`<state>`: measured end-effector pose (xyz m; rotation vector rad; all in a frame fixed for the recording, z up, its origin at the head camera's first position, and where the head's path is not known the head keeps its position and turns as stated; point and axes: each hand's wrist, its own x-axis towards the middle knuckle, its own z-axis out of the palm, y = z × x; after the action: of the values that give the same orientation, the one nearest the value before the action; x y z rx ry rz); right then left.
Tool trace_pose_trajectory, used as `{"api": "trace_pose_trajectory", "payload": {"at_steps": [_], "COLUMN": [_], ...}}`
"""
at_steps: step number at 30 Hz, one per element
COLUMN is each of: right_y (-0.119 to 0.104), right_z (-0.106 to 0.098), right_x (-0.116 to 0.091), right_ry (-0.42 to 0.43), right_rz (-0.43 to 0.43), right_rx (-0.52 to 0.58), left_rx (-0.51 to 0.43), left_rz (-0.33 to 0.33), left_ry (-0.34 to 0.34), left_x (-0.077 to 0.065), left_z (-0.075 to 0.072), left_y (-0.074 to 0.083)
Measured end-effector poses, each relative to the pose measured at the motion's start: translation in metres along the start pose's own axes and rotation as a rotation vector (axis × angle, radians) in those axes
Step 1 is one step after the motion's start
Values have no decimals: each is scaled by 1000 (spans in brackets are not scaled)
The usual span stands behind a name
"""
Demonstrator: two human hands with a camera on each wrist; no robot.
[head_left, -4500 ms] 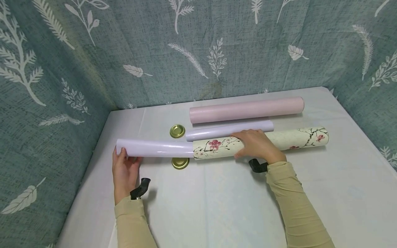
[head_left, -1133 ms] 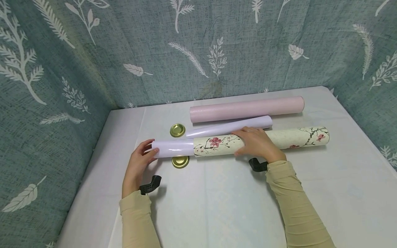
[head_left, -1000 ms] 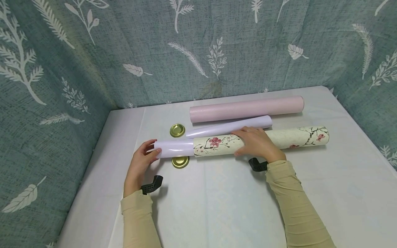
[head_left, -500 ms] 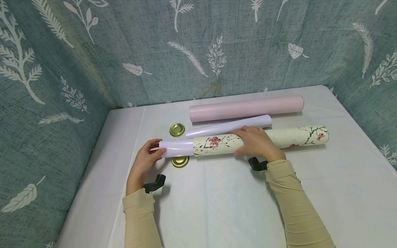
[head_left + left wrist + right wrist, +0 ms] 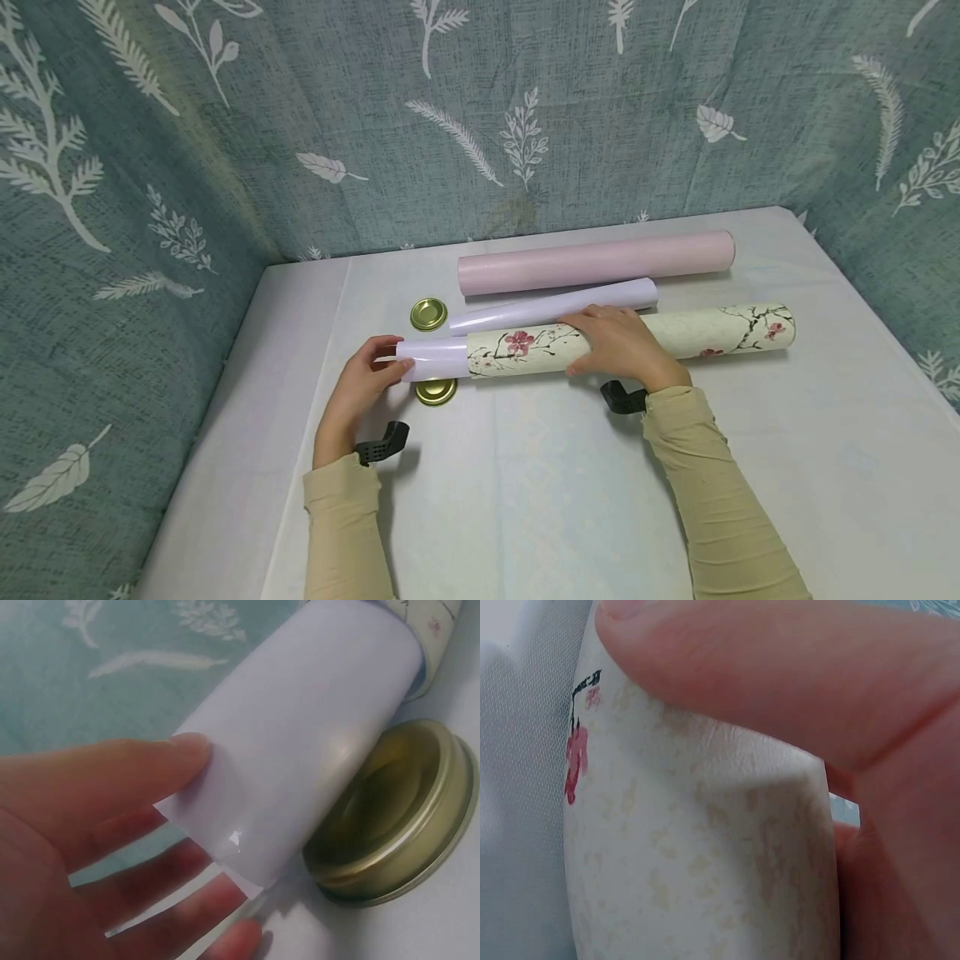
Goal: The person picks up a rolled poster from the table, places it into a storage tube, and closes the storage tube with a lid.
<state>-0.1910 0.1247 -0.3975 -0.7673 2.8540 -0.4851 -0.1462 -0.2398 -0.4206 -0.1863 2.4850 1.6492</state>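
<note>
A glossy white rolled sheet (image 5: 437, 358) sticks out of the left end of a cream tube (image 5: 720, 332) printed with blossom branches. My left hand (image 5: 360, 385) holds the roll's free left end. In the left wrist view the thumb (image 5: 176, 761) lies on top of the glossy sheet (image 5: 292, 727), with the other fingers at its far edge and beneath. My right hand (image 5: 624, 350) grips the tube around its middle. The right wrist view shows the thumb (image 5: 727, 660) across the mottled surface of the patterned tube (image 5: 705, 862). How deep the roll sits inside is hidden.
Behind the patterned tube lie a second white roll (image 5: 562, 307) and a pink tube (image 5: 596, 262). One gold lid (image 5: 429, 314) rests beyond the held roll; another gold lid (image 5: 436, 392) is partly under it. A patterned cloth (image 5: 480, 125) borders the white table (image 5: 555, 500).
The left hand has moved right, and the exposed length of the white roll has shrunk as it slid into the patterned tube. The right hand and the tube have stayed nearly still.
</note>
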Motion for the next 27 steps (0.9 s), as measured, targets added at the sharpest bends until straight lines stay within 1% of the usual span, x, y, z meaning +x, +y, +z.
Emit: {"api": "trace_pose_trajectory", "payload": {"at_steps": [5, 11, 15, 22, 27], "right_y": [0, 1, 1, 1, 1], "right_z": [1, 1, 1, 1, 1], "right_x": [0, 0, 0, 0, 1], "right_ry": [-2, -1, -1, -1, 0], "right_rz": [-3, -3, -2, 0, -2], "right_rx": [-2, 3, 3, -8, -16], "left_rx": [46, 61, 67, 58, 53], "left_rz": [1, 5, 9, 44, 47], "left_ry": [-8, -17, -23, -47, -59], "left_x": [0, 1, 2, 3, 2], "left_z": [6, 12, 14, 17, 18], "left_y": [3, 6, 6, 5, 7]}}
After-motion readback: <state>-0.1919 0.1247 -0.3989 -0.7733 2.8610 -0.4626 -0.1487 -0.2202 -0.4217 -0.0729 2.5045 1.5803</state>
